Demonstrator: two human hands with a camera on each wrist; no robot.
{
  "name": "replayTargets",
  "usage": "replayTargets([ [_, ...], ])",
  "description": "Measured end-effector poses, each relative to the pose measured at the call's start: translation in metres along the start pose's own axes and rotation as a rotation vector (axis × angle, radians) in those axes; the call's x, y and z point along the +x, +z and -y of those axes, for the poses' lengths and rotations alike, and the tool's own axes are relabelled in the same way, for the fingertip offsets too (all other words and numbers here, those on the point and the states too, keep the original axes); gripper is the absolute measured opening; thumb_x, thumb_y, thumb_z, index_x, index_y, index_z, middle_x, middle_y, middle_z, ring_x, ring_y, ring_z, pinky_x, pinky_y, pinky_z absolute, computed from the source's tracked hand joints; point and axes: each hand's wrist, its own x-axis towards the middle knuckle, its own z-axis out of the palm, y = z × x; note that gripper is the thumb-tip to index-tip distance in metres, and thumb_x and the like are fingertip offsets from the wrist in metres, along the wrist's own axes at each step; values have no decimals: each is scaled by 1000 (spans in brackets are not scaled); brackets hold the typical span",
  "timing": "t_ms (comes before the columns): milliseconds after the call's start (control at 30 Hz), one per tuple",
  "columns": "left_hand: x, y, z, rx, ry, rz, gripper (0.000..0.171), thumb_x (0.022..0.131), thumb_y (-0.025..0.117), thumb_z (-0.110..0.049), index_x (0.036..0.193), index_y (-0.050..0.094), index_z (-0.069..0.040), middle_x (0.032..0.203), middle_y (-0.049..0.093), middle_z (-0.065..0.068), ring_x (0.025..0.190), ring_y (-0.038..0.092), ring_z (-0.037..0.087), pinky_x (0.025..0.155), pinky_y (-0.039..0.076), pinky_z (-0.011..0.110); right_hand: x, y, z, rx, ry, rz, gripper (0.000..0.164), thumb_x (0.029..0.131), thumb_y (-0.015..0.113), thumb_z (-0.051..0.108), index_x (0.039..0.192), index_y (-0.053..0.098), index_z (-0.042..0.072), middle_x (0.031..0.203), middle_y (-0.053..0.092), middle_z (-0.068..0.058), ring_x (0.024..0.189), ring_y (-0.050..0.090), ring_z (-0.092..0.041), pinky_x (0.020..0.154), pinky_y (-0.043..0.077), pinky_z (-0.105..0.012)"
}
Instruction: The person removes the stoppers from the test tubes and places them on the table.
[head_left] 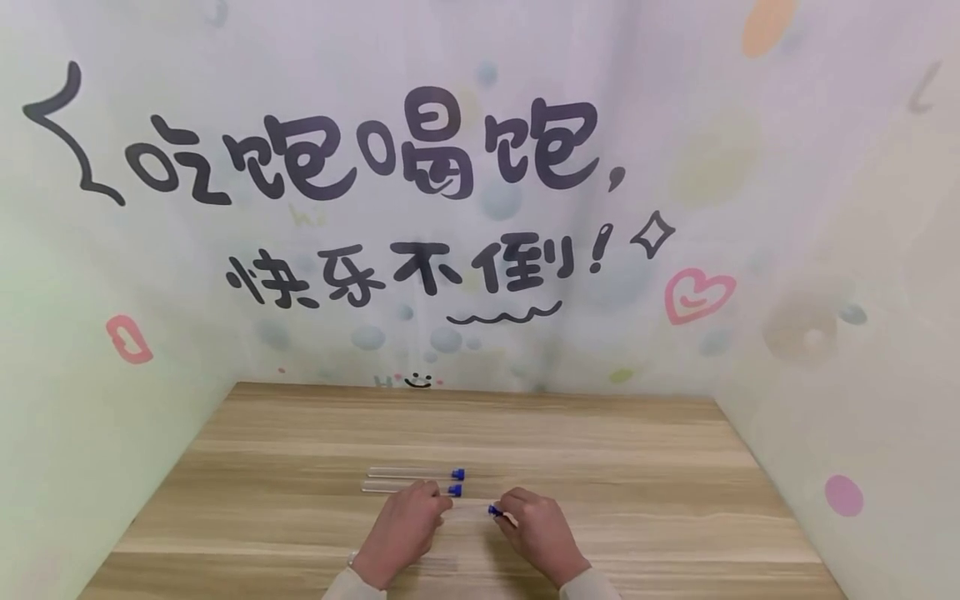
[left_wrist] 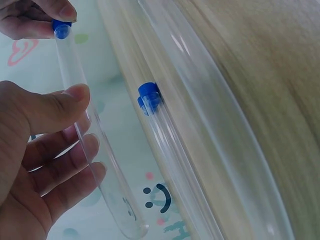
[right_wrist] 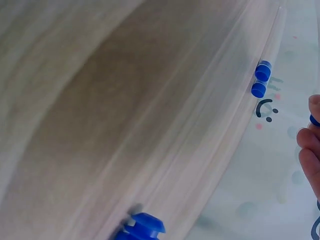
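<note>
Two bare hands meet low over a wooden table (head_left: 600,450), sharing one clear plastic test tube (head_left: 468,510) just above the tabletop. The left hand (head_left: 401,529) holds the body of the tube, thumb on one side and curled fingers (left_wrist: 75,165) on the other; the left wrist view shows the rounded, closed end of the tube pointing past the palm. The right hand (head_left: 536,533) pinches the small blue cap (head_left: 493,510) at the tube's other end with its fingertips; the cap sits on the mouth of the tube, and whether it is pushed fully home cannot be told. The held tube lies roughly level, running left to right between the two hands. Just beyond the hands, farther from the person, two more capped tubes (head_left: 415,481) lie flat on the table, side by side and parallel, their blue caps pointing to the right. Nearer the person, beside the left wrist, another clear tube (head_left: 438,564) lies on the wood; its ends are hard to make out. In the right wrist view a further blue cap (right_wrist: 142,226) shows at the bottom edge, blurred. Pale cream sleeve cuffs (head_left: 352,585) cover both wrists. Behind and around the table stand pastel walls (head_left: 825,250) printed with black Chinese lettering, a pink heart and a small smiley face.
</note>
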Motion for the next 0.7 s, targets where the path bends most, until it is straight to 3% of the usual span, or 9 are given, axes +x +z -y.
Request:
replayTargets([
  [167,0,0,3,9,44,-84,20,60,81,-9,75,69,-14,70,57,-2,63,55,12,52,47,22,1,0,-1,22,-4,-19,22,63,86,9,75,68,14,76,69,5,66,64,-4,57,49,-15],
  [433,-1,-4,4,17,-24,-12,16,66,81,-9,77,71,-15,73,61,-2,66,58,12,55,49,23,0,-5,-6,58,50,-18,27,66,84,9,87,69,14,81,70,5,70,66,-4,60,51,-15],
  [700,-5,-4,11,6,-68,-20,16,67,80,-5,75,71,-15,70,59,-3,65,58,12,55,48,23,-3,-17,-25,54,101,-25,22,66,84,9,79,69,17,80,68,9,72,66,-5,61,52,-18],
])
